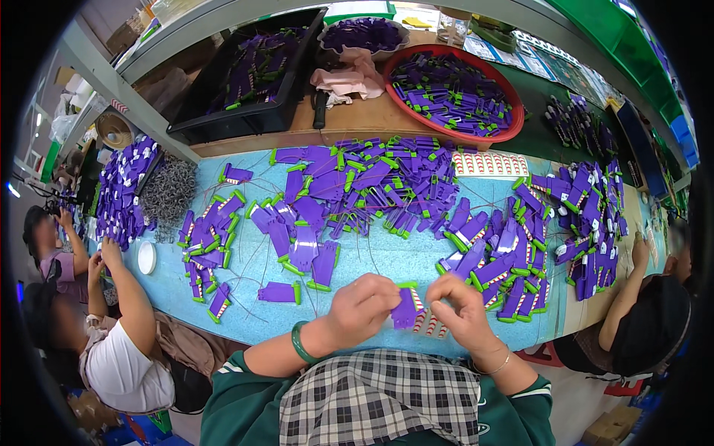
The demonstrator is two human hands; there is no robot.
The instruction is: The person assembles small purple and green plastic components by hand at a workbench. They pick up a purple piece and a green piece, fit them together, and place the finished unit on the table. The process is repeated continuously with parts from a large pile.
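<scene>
My left hand (363,311) pinches a flat purple plastic piece (404,311) with a green end, just above the table near my body. A red-and-white striped marking shows along the piece's right edge. Close beside it, my right hand (462,314) has its thumb and forefinger pressed together; whatever is between them is too small to make out. Below and between the hands is a small sheet of red-and-white striped stickers (431,325). To the right lies a pile of purple-and-green pieces (513,271), several with striped stickers on them.
A large heap of purple pieces (372,182) covers the table's far middle, beside another sticker sheet (491,164). Behind stand a red basin (513,126) and a black tray (223,123). Thin wires lie across the blue tabletop (357,260). Co-workers sit at left and right.
</scene>
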